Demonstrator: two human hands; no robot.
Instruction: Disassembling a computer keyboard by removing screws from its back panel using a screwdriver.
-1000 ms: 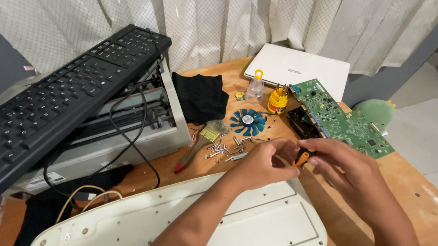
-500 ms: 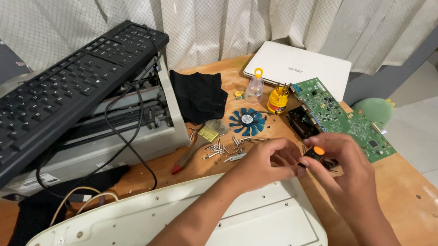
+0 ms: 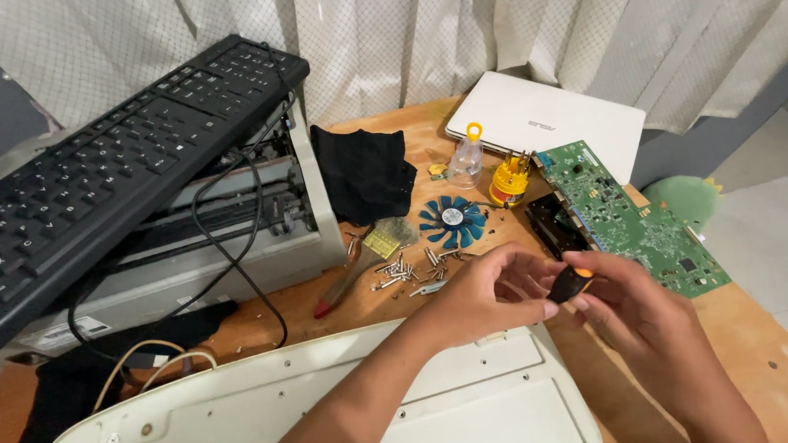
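Black-and-orange tool (image 3: 572, 282): mostly covered by right hand (image 3: 642, 316) and left hand (image 3: 488, 292); tip not visible. Black keyboard (image 3: 104, 173) cut off at 9 o'clock edge. White panel (image 3: 421, 409) cut at 6 o'clock. Loose screws (image 3: 401, 270) too small to count.

Soft, even indoor light; sharp in the middle, stretched at the edges.

Diffuse light filters through the pale mesh curtain (image 3: 402, 36) behind the desk (image 3: 761, 344), leaving only faint, short shadows under the hands and no hard glare; the white laptop (image 3: 549, 122) is the brightest patch. The circuit board (image 3: 625, 214) and the screws (image 3: 405, 271) read crisply. The black keyboard (image 3: 104, 173) looms large and bowed at the left edge from wide-angle distortion, its near end dark.
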